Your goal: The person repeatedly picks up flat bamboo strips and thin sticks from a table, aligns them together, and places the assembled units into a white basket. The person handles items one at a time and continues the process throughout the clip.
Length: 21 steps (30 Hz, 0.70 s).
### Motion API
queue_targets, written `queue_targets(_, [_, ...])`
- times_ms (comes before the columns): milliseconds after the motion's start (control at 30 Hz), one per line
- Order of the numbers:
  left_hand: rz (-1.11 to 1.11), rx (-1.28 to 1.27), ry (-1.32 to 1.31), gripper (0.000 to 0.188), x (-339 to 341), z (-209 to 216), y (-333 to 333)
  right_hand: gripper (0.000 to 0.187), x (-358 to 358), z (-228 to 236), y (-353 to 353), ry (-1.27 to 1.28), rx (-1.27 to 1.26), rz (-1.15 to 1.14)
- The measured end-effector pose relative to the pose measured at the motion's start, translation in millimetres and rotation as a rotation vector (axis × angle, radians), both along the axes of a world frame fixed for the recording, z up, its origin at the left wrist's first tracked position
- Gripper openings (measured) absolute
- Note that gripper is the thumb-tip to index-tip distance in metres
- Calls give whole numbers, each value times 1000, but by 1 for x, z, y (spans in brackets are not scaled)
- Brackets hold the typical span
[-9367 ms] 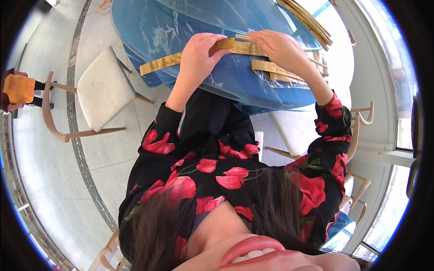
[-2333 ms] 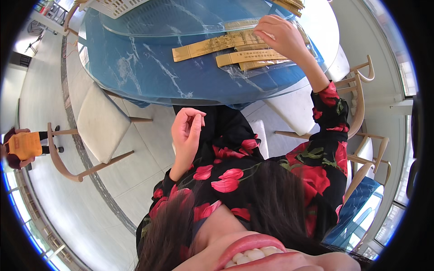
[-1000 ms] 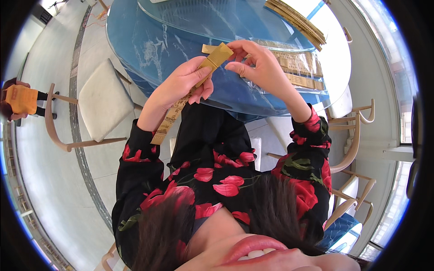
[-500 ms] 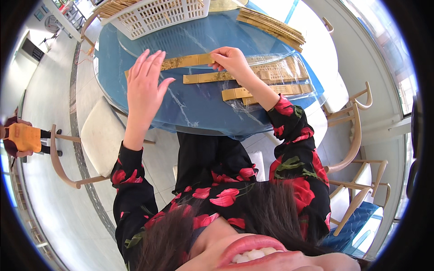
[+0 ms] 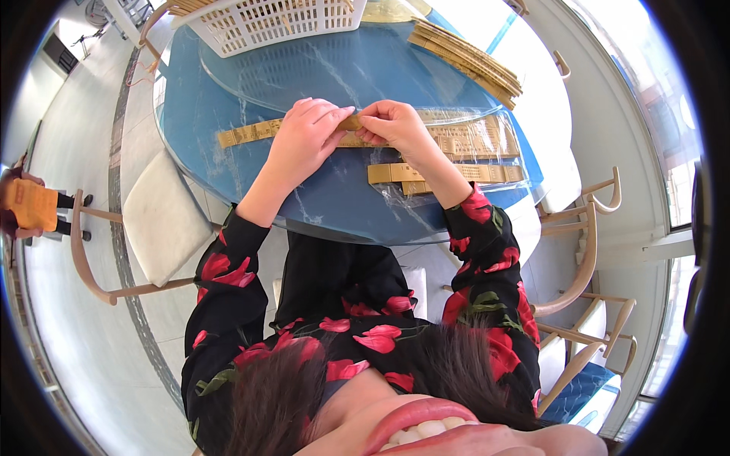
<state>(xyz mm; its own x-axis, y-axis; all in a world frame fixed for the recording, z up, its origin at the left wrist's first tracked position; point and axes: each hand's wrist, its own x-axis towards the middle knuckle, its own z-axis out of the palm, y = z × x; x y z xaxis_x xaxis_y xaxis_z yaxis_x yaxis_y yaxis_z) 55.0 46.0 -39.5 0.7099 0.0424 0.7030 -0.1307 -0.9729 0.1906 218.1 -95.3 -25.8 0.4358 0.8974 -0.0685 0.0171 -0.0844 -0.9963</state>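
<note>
On the blue round table [image 5: 251, 190], just in front of me, lies a long flat strip of yellow-brown wood [image 5: 251, 133], and both my hands meet over its middle part. My left hand [image 5: 304, 140] is laid on the strip with the fingers bent down, and the fingertips [image 5: 334, 118] pinch the upper edge of it. My right hand [image 5: 391, 125] closes on the same strip from the other side, thumb and fingers narrow together, so the two hands almost touch each other. The left end of the strip reaches out free past my left hand and lies flat on the table.

Just beside my right hand, to the right, more strips of the same kind [image 5: 471, 140] lie under a clear plastic wrap [image 5: 403, 194]. One shorter strip [image 5: 441, 175] lies a little nearer to me, close to my right forearm. At the far right edge of the table there is a stack of long wooden strips [image 5: 464, 57], placed on a slant. At the far side stands a white plastic basket [image 5: 274, 23] with open lattice walls.

Around the table stand wooden chairs: one with a white seat cushion [image 5: 160, 220] at my left, and others with curved arms [image 5: 593, 228] at my right. My sleeves are black with red flowers.
</note>
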Motion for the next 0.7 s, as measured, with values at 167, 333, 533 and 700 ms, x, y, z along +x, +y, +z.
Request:
queue_targets(167, [11,-66,32,46,-2,2,-7,21,-2,4,-4,-57,-25,53])
queue_targets(333, [17,-62,100,36,-4,-1,-1,21,0,7,-2,-14,-51,114])
queue_targets(533, [82,98,9,30,-2,-3,1,17,-8,10,-4,-12,-124,177])
queue_targets(700, [143,119,9,28,-2,-8,-1,25,-13,10,-5,17,-109,150])
